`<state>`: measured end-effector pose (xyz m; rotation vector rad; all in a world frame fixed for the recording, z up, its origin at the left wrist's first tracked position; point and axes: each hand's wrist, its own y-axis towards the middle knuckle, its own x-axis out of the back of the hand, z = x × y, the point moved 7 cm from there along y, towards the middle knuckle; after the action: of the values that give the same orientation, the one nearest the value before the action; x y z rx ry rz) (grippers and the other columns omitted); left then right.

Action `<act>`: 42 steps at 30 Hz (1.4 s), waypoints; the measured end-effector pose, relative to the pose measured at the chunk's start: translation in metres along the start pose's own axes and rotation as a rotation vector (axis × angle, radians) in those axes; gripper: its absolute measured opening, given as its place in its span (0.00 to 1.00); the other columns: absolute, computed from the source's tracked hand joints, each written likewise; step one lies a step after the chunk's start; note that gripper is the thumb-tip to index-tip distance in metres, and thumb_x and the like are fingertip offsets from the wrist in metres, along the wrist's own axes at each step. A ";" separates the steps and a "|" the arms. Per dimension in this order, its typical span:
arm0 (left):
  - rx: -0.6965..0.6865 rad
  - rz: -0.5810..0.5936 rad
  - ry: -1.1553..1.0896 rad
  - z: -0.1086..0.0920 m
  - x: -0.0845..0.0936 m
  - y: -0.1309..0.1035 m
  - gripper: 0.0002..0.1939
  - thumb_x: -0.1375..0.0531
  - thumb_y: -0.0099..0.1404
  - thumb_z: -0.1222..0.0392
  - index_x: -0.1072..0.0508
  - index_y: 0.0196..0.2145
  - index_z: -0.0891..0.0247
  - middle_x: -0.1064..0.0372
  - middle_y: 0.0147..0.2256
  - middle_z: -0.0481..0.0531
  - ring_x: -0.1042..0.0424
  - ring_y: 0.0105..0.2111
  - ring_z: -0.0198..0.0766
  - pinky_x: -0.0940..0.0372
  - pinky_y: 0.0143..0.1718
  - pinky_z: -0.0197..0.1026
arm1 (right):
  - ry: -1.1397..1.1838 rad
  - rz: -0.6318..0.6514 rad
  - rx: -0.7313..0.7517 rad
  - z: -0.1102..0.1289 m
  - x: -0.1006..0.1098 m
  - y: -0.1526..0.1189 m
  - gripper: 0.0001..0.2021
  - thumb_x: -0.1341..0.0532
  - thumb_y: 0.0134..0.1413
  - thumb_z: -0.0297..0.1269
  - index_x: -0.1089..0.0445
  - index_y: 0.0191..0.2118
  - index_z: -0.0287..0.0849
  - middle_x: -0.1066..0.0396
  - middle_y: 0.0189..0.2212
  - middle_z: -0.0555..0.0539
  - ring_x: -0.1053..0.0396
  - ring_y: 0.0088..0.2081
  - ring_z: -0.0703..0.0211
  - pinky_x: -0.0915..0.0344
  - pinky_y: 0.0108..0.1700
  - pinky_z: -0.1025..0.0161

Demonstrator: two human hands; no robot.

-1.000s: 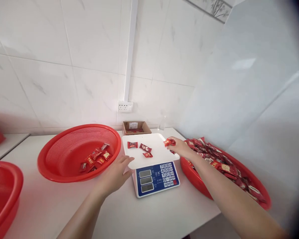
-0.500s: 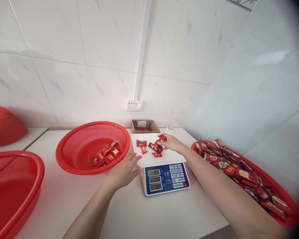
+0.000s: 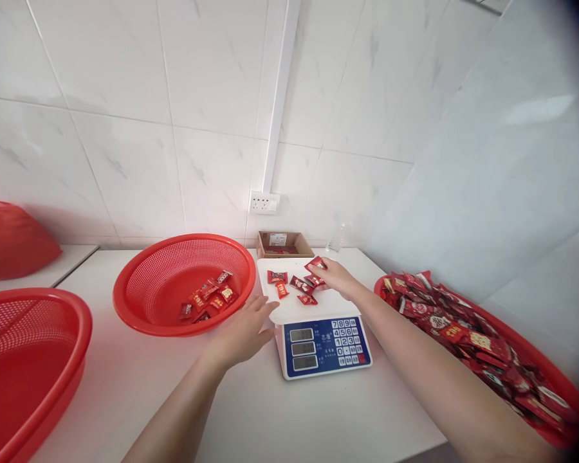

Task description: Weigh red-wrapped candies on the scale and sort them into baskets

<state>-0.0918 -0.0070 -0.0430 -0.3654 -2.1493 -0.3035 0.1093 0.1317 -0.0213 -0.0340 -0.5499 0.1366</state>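
A digital scale (image 3: 325,347) with a blue keypad panel stands on the white table, its white weighing tray (image 3: 294,313) behind the panel. Several small red wrapped candies (image 3: 300,285) lie on the tray. Above its right part, my right hand (image 3: 335,278) pinches one red-wrapped candy (image 3: 316,263) between thumb and fingers. My left hand (image 3: 246,331) hovers by the tray's left edge, fingers stretched out and holding nothing. Left of it, a red perforated basket (image 3: 139,270) has several wrapped candies (image 3: 207,298) at its bottom right.
At right, a long red basket (image 3: 550,360) is heaped with red candy packets (image 3: 468,341). A second red basket (image 3: 38,379) stands at the left front, with a red bag (image 3: 17,241) behind it. Against the wall are a small cardboard box (image 3: 285,244) and a clear plastic container (image 3: 336,238).
The view has shifted slightly. My right hand has lifted the candy a little off the pile, so the candies beneath show more separately. My left hand stays nearly where it was.
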 end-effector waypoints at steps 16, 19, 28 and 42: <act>-0.014 -0.014 0.008 -0.003 0.003 -0.001 0.26 0.50 0.65 0.49 0.43 0.60 0.54 0.49 0.62 0.56 0.52 0.62 0.47 0.48 0.58 0.52 | 0.010 -0.053 -0.013 0.016 -0.004 -0.011 0.13 0.53 0.59 0.34 0.36 0.46 0.42 0.30 0.39 0.43 0.32 0.29 0.65 0.34 0.26 0.70; -0.016 -0.067 -0.043 -0.007 0.009 -0.002 0.22 0.50 0.65 0.51 0.39 0.56 0.54 0.44 0.60 0.54 0.43 0.58 0.46 0.44 0.55 0.49 | -0.102 -0.103 0.038 0.015 0.006 -0.017 0.14 0.52 0.58 0.35 0.36 0.47 0.42 0.29 0.35 0.46 0.36 0.24 0.67 0.40 0.21 0.72; 0.024 -0.171 -0.133 -0.015 0.021 -0.004 0.18 0.51 0.66 0.51 0.34 0.51 0.55 0.31 0.48 0.51 0.29 0.43 0.42 0.36 0.45 0.42 | -0.021 0.023 0.146 0.016 0.002 -0.037 0.25 0.48 0.55 0.33 0.45 0.59 0.48 0.32 0.48 0.45 0.30 0.38 0.62 0.30 0.34 0.67; 0.024 -0.161 -0.106 -0.013 0.020 -0.003 0.19 0.51 0.66 0.51 0.35 0.53 0.54 0.31 0.49 0.51 0.31 0.46 0.43 0.38 0.49 0.45 | -0.324 -0.059 0.082 -0.008 0.025 -0.032 0.12 0.49 0.55 0.31 0.32 0.43 0.45 0.27 0.35 0.48 0.33 0.28 0.64 0.35 0.32 0.65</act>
<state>-0.0945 -0.0115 -0.0197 -0.1981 -2.2893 -0.3558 0.1383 0.1031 -0.0133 0.0854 -0.8678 0.1076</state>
